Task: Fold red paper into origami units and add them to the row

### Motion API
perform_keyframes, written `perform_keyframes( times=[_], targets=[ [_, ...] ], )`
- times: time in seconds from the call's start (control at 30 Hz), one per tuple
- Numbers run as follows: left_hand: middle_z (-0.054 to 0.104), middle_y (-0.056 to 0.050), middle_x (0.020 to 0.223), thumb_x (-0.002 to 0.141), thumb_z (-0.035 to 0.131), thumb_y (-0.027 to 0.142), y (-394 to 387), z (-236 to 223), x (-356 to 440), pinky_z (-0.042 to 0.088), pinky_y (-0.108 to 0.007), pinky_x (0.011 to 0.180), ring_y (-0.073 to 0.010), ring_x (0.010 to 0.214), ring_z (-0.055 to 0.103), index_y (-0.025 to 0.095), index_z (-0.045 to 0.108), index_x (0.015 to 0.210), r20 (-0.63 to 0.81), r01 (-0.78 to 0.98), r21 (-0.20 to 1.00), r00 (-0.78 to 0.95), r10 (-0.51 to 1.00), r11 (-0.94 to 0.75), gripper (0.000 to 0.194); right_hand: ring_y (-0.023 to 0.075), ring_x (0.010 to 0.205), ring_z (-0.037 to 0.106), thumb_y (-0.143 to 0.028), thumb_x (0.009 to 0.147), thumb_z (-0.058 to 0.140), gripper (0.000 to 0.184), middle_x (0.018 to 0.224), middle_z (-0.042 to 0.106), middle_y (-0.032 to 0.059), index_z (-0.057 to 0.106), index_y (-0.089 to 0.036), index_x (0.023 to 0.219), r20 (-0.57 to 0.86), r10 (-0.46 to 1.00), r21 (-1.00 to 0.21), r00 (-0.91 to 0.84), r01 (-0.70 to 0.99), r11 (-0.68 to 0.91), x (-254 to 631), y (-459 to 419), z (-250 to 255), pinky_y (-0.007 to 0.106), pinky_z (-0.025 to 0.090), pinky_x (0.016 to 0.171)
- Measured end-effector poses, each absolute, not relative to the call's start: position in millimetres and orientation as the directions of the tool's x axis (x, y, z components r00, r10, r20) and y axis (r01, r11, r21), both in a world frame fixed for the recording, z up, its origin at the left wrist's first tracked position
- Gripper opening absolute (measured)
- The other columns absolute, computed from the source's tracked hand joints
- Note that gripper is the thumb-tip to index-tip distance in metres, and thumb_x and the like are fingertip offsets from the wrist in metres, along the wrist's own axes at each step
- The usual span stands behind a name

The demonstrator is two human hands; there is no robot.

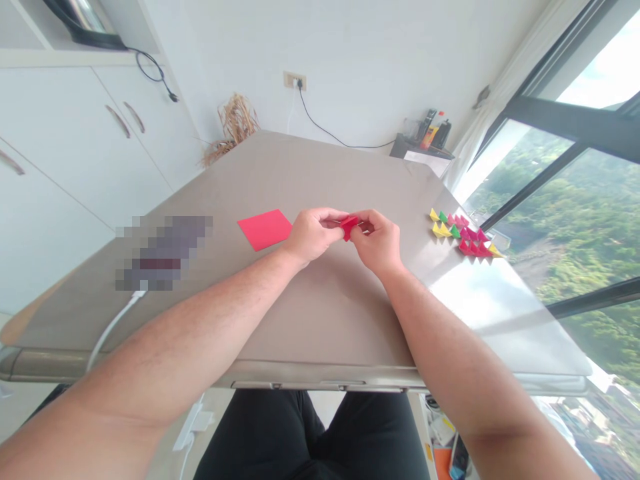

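A small folded piece of red paper is pinched between both hands, a little above the middle of the table. My left hand is closed on its left side, with thumb and fingers pressed together. From the right, my right hand grips the same paper, its fingers curled. Parts of the folds are hidden by the fingertips. Just left of my left hand, a flat sheet of red paper lies on the table, apart from the hand.
Several folded paper boats in yellow, green, pink and red stand in rows at the right of the table. A blurred-out device with a white cable lies at the left. Windows border the right side.
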State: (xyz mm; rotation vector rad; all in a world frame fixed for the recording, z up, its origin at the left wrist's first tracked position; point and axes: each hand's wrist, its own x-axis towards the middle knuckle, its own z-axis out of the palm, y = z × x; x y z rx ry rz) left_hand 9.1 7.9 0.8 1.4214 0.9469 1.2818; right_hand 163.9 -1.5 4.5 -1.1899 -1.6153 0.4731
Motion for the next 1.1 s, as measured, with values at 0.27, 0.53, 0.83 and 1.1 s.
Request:
perform_keyframes(
  times=[0.27,0.53,0.83,1.1],
  targets=[
    [0.077,-0.007,0.087,0.064,0.086,0.02,7.2,0.4,12.0,0.057,-0.046,0.092,-0.0225,0.084,0.073,0.014,0.077,0.095,0.177,-0.169,0.973,0.106,0.978,-0.158,0.033,0.0149,0.072,0.064,-0.015,0.074,0.057,0.02,0.08,0.072,-0.0014,0.073,-0.024,0.081,0.53,0.847,-0.746,0.025,0.489,0.452,164.1,-1.4,2.6,0.029,0.053,0.066],
    [0.076,-0.007,0.088,0.062,0.08,0.011,10.7,-0.9,9.5,0.058,-0.042,0.091,-0.0204,0.086,0.073,0.014,0.075,0.09,0.079,-0.318,0.947,0.085,0.993,-0.048,0.029,0.0158,0.082,0.067,-0.012,0.073,0.058,0.023,0.092,0.072,0.0006,0.074,-0.025,0.083,0.57,0.822,-0.74,-0.021,0.421,0.524,165.3,-1.1,1.1,0.028,0.055,0.067],
    [0.076,-0.006,0.077,0.073,0.077,0.026,7.0,-3.0,15.0,0.062,-0.039,0.074,-0.0212,0.073,0.073,0.016,0.077,0.095,0.147,-0.071,0.987,0.065,0.987,-0.142,0.024,0.0168,0.083,0.068,-0.022,0.08,0.063,0.013,0.093,0.072,0.0017,0.072,-0.024,0.089,0.519,0.855,-0.777,0.0,0.418,0.471,161.3,-3.8,3.2,0.03,0.058,0.069],
    [0.075,-0.004,0.075,0.07,0.071,0.017,12.0,-6.3,16.2,0.062,-0.038,0.072,-0.0193,0.067,0.071,0.018,0.076,0.086,0.149,-0.056,0.987,-0.033,0.988,-0.151,0.017,0.0162,0.084,0.068,-0.02,0.08,0.063,0.014,0.094,0.073,0.0013,0.071,-0.024,0.092,0.519,0.854,-0.763,-0.024,0.436,0.476,156.0,-4.3,0.7,0.03,0.058,0.073]
  ],
)
